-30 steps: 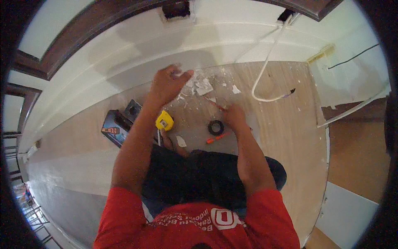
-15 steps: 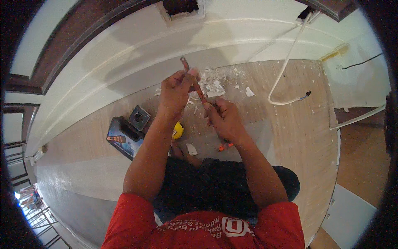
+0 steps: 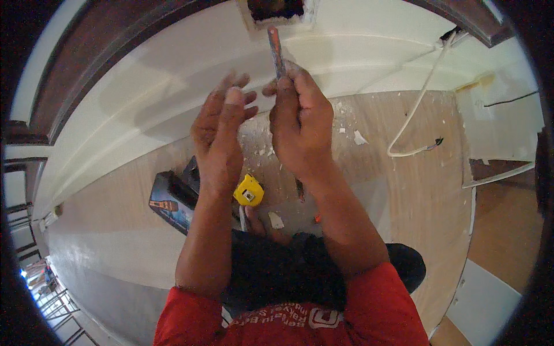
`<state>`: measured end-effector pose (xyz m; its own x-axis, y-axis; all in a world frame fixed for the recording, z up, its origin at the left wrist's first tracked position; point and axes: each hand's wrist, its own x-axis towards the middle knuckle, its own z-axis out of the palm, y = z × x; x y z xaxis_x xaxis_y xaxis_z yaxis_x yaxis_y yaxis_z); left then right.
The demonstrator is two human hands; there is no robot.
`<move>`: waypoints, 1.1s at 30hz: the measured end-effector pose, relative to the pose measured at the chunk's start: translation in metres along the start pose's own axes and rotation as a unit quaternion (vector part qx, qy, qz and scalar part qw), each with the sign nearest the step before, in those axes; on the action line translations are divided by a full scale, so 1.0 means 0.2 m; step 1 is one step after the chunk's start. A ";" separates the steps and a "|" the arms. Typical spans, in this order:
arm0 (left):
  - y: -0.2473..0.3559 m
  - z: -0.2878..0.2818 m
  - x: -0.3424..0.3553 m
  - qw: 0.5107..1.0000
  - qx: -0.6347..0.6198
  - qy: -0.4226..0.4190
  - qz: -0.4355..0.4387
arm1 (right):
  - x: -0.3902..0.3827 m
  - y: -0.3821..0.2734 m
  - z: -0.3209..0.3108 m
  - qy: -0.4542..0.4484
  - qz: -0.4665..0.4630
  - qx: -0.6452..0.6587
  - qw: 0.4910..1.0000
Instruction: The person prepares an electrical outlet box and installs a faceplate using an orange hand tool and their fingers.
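My right hand (image 3: 303, 124) is closed around a slim, flat hacksaw blade (image 3: 274, 49), worn orange and grey with a hole near its tip. The blade points up toward a square hole (image 3: 276, 10) cut in the white wall. A dark strip with a reddish end shows below that hand; I cannot tell whether it is the blade's other end. My left hand (image 3: 222, 132) is open beside it, fingers apart, holding nothing. Below, a yellow tape measure (image 3: 249, 190) lies on the floor near my left wrist.
Left of my forearm lies a dark printed box (image 3: 173, 202), with a black piece (image 3: 191, 170) beside it. White plaster chips (image 3: 360, 137) litter the floor by the wall. A white cable (image 3: 412, 109) hangs on the right, and a small orange object (image 3: 317, 219) lies beside my right forearm.
My left hand has let go of the blade and moved away to the left. My right hand has raised the blade closer to the wall hole. The view has shifted, showing more of the tape measure.
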<state>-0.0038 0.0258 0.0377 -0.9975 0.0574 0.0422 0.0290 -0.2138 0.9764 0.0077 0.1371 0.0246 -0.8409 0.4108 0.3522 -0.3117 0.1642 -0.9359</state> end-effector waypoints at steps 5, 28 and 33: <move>-0.02 -0.09 0.08 0.998 -0.030 0.048 -0.030 | 0.16 -0.07 0.09 0.025 -0.080 -0.136 0.987; 0.00 -0.06 0.05 0.994 -0.109 -0.005 -0.031 | 0.27 -0.20 0.12 0.004 -0.107 -0.275 0.955; -0.01 -0.05 0.05 0.990 -0.131 0.003 -0.058 | 0.26 -0.17 0.14 0.011 -0.126 -0.267 0.955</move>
<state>-0.0142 0.0160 0.0348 -0.9934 0.0917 -0.0695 -0.1037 -0.4511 0.8864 -0.0384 0.1275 0.0745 -0.7573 0.3153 0.5719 -0.2281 0.6928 -0.6840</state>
